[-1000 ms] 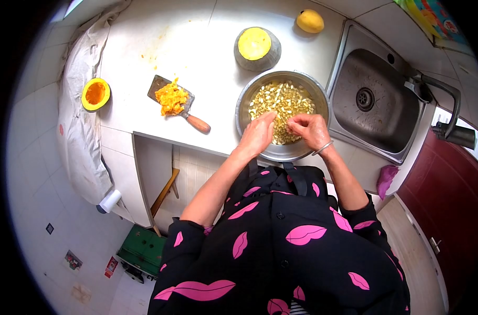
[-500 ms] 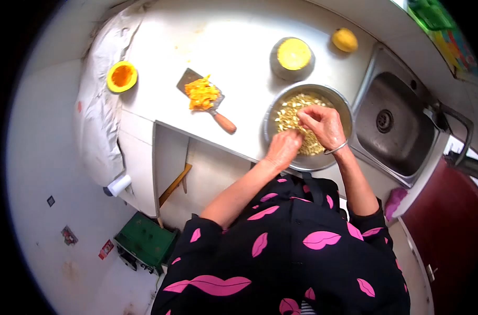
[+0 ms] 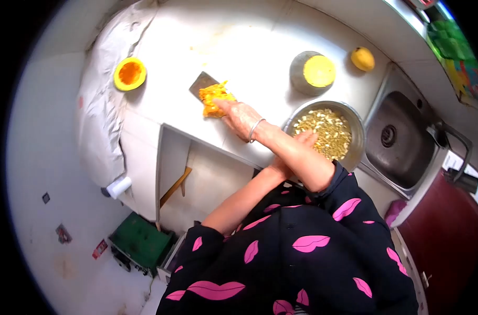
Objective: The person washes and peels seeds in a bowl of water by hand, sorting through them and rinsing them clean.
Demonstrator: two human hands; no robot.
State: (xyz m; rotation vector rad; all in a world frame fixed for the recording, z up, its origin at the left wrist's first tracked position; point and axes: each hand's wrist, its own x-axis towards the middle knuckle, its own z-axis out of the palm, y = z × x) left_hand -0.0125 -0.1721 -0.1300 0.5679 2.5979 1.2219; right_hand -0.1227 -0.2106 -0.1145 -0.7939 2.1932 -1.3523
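My right hand point(image 3: 241, 119), with a bracelet at the wrist, reaches across to the left, its fingers closing on the orange pumpkin pulp point(image 3: 212, 98). The pulp lies on the cleaver blade point(image 3: 201, 83); the handle is hidden beneath the hand. My right forearm crosses over my left hand point(image 3: 304, 139) and hides part of it. The visible left fingers are stretched out at the near-left side of a metal bowl point(image 3: 360, 137). Pale and greenish pumpkin seeds point(image 3: 328, 131) fill the bowl.
A pumpkin piece with a yellow cut face point(image 3: 318, 71) stands behind the bowl, near a yellow fruit point(image 3: 363, 59). To the right is a steel sink point(image 3: 401, 139) with a faucet point(image 3: 459, 134). A hollowed pumpkin piece point(image 3: 129, 74) sits at the counter's left.
My right hand has moved left from over the bowl to the pulp on the cleaver. My left hand stays by the bowl, now partly under the right forearm. The view has shifted slightly.
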